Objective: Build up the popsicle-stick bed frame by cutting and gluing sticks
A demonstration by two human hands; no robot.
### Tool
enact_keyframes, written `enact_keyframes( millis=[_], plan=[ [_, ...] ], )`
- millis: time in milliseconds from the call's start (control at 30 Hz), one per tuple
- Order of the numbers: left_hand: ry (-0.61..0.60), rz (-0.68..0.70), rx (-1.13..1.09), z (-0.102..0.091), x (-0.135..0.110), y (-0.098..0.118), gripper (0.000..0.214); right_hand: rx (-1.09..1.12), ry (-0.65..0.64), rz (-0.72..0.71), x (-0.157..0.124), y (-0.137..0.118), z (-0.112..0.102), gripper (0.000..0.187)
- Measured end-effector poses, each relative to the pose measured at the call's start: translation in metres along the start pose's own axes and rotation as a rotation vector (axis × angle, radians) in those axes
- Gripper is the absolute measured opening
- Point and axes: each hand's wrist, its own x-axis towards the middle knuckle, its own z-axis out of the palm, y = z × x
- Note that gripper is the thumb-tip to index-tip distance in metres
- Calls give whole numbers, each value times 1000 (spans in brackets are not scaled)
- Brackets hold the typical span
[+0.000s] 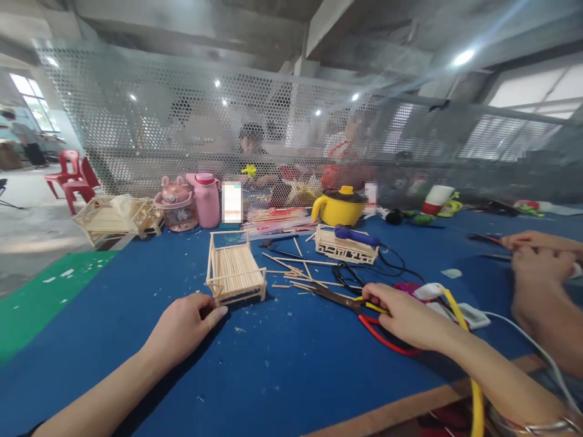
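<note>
My left hand (186, 325) rests on the blue table (273, 364), its curled fingertips touching the near corner of a small bed-like frame made of wooden sticks (234, 270). My right hand (403, 315) is closed around the red and yellow handles of a pair of scissors (346, 300), whose dark blades point left along the table. Loose wooden sticks (296, 267) lie scattered between the frame and the scissors.
Another stick model (344, 246) with a blue glue gun (357, 235) on it stands behind, near a yellow pot (339, 206) and pink bottles (207, 197). A larger stick model (116, 218) sits far left. Another person's hands (537, 255) work at the right. A perforated screen (182, 121) backs the table.
</note>
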Motion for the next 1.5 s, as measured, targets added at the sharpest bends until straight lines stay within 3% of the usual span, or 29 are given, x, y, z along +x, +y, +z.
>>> enact_keyframes(
  millis=[167,567,633,767,867,1000,1167,1333,1500],
  plan=[
    [-6,-7,-5,0,0,0,36,-40,27,65,-3,-2,11,71],
    [-9,-41,6,-1,2,0,35,-12,184,-61,-9,4,2,49],
    [-13,-38,-1,0,2,0,36,-2,136,-116,-20,-2,3,51],
    [-16,-39,8,1,2,-1,37,2,-97,-147,-44,-23,13,49],
    [-28,-40,16,1,1,-2,38,22,-121,-82,-44,-33,19,46],
    [-45,-39,19,2,2,-3,37,48,-106,-86,-24,-36,4,48],
    [-81,-53,35,8,5,-6,38,33,-37,-142,21,-44,-19,26],
    [-113,-57,-7,11,7,-9,43,-121,-35,-133,70,-43,-13,27],
    [-116,-52,-51,7,7,-6,42,-137,-36,-129,90,-62,-11,18]
  ],
)
